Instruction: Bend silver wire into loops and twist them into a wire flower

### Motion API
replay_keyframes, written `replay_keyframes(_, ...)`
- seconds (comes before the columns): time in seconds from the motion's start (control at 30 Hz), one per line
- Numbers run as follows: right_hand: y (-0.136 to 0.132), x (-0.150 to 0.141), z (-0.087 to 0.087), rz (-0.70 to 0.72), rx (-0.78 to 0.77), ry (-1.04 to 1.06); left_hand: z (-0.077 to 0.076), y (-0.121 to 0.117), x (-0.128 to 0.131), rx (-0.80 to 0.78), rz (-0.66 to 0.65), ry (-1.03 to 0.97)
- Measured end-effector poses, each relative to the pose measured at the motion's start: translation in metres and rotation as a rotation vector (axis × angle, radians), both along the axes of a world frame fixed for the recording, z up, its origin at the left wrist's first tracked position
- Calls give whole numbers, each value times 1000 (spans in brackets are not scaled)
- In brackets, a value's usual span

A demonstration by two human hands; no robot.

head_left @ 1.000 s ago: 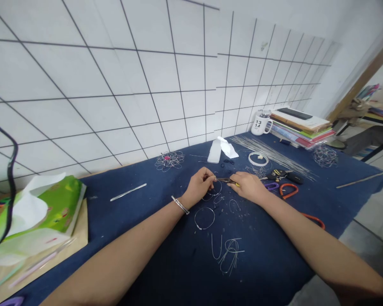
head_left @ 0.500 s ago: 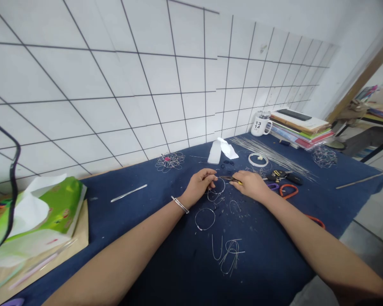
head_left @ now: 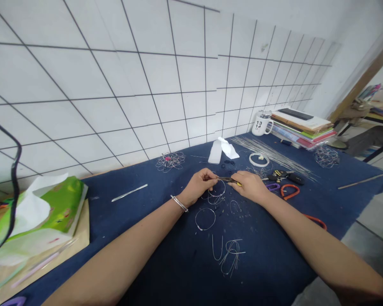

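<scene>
One silver wire hoop (head_left: 215,218) on navy cloth (head_left: 166,263) looks finished, while just beyond it the left hand (head_left: 200,187) pinches a seemingly unfinished silver wire ring (head_left: 225,189), the right hand (head_left: 250,187) clasps yellow-handled metal pliers (head_left: 230,180), and before the hoop bent silver wires (head_left: 231,257) seem unworked.

A white lidded mug with black digits (head_left: 258,126) stands near the white wall with dark grid lines (head_left: 166,74). Just beside it, to its right, is a stack of colourful books and papers (head_left: 306,129), topped by a flat dark rectangular object (head_left: 295,114). At the far left, a bright green plastic tissue pack (head_left: 64,208), white tissue (head_left: 35,202) rising from its top, lies on a flat tan sheet (head_left: 81,233); a curved black cable (head_left: 14,174) crosses in front.
</scene>
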State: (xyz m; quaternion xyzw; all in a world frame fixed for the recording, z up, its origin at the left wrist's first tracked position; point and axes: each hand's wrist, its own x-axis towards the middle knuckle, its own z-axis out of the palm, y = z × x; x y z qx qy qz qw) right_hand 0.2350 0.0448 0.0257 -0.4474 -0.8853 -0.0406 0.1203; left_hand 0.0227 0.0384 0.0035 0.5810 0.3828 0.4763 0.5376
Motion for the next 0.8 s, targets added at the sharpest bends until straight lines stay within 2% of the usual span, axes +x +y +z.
replay_keyframes(0.27,2,0,-1,3,-28,37,-2,0,-1,23,82,46)
replay_keyframes(0.6,4,2,-2,-24,-52,30,-2,1,-1,14,101,-10)
replay_keyframes(0.8,4,1,-2,-9,-44,16,-1,1,-2,6,61,8)
